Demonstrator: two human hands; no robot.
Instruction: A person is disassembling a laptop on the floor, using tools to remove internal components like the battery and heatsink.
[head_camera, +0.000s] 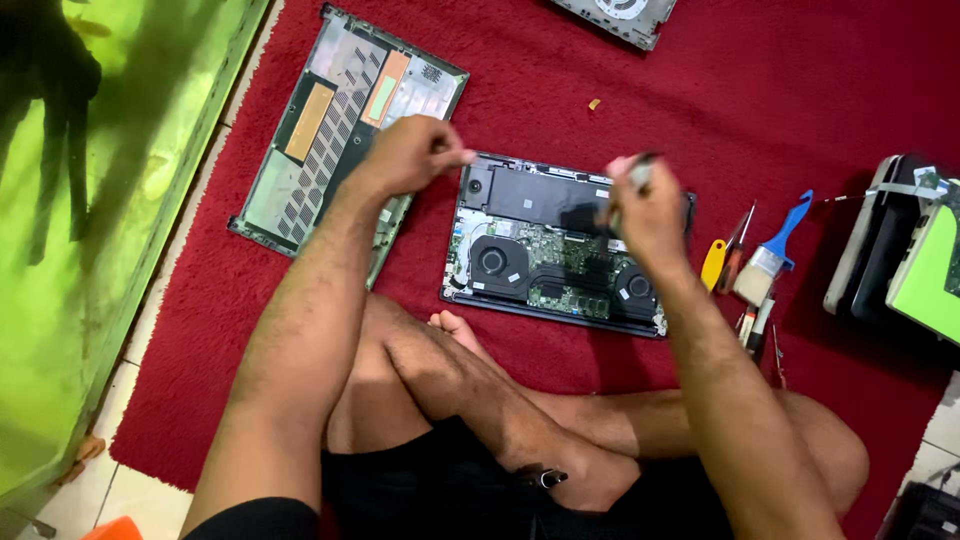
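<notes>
An opened laptop (530, 265) lies on the red carpet (700, 90) in front of my crossed legs, showing two fans, a green board and a black battery. My left hand (410, 155) hovers over the laptop's far left corner with fingertips pinched together; nothing shows between them. My right hand (648, 218) is over the laptop's right side, closed around a small grey object (640, 170) that sticks out above the fingers. It is too blurred to identify.
The removed bottom cover (330, 120) lies upside down to the left. On the right are a yellow-handled screwdriver (713, 262), a blue-handled brush (770, 255), more small tools and stacked devices (900, 240). Another device (620, 15) is at the top; a green surface (90, 220) borders the left.
</notes>
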